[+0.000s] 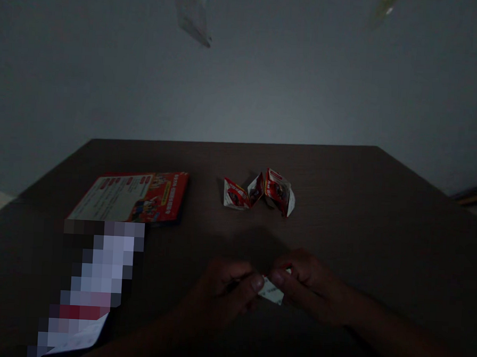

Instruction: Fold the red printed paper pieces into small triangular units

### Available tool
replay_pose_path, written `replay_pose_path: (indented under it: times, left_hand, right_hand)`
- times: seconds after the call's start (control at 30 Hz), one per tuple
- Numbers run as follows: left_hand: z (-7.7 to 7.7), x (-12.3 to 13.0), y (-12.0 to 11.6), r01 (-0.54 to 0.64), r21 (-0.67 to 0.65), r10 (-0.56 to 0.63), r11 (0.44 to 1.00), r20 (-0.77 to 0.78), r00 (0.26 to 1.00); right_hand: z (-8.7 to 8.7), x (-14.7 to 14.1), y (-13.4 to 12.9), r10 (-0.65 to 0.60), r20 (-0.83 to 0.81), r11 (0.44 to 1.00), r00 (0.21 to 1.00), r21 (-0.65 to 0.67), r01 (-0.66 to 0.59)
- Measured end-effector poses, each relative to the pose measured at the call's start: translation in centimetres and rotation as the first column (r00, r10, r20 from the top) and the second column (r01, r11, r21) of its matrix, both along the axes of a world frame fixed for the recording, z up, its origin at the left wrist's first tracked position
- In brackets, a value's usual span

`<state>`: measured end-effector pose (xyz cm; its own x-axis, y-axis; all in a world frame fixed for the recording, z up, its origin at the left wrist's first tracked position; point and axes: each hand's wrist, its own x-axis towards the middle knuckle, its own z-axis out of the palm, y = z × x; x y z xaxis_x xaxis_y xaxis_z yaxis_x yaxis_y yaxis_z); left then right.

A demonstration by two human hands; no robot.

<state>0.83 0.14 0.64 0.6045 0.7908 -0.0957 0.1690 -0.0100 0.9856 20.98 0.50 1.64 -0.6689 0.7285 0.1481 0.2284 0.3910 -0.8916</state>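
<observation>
My left hand [235, 287] pinches the left edge of a small white printed paper piece [271, 291] between thumb and fingers. On its right side, my right hand [307, 286] grips the same paper, and a bit of red shows by that thumb. Much of the paper is hidden behind the fingers. Just beyond my hands lie creased red-and-white printed papers, one folded piece [236, 194] to the left and a larger folded piece [278, 191] to the right, with a smaller fold between them.
A red booklet or flat box [163, 198] with a printed white panel lies on the dark table [341, 205] to the left. Nearer me is a bright phone-like screen [97, 277], blurred out. A clear plastic bag [193, 11] hangs against the wall behind.
</observation>
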Motion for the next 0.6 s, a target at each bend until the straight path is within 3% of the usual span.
replay_pose_path:
  times: [0.17, 0.43, 0.6]
  left_hand:
    - [0.63, 0.09, 0.12, 0.012, 0.165, -0.005, 0.986, -0.041, 0.999]
    - [0.00, 0.03, 0.06, 0.051, 0.064, -0.048, 0.997, -0.048, 0.998]
    - [0.32, 0.04, 0.17, 0.023, 0.140, -0.012, 0.990, -0.082, 0.997]
  right_hand:
    - [-0.43, 0.12, 0.09, -0.009, -0.051, 1.000, 0.999, -0.002, 0.009]
    - [-0.42, 0.17, -0.11, -0.022, 0.031, 0.999, 0.999, 0.038, 0.021]
    - [-0.23, -0.07, 0.08, -0.018, -0.027, 1.000, 0.999, -0.008, 0.018]
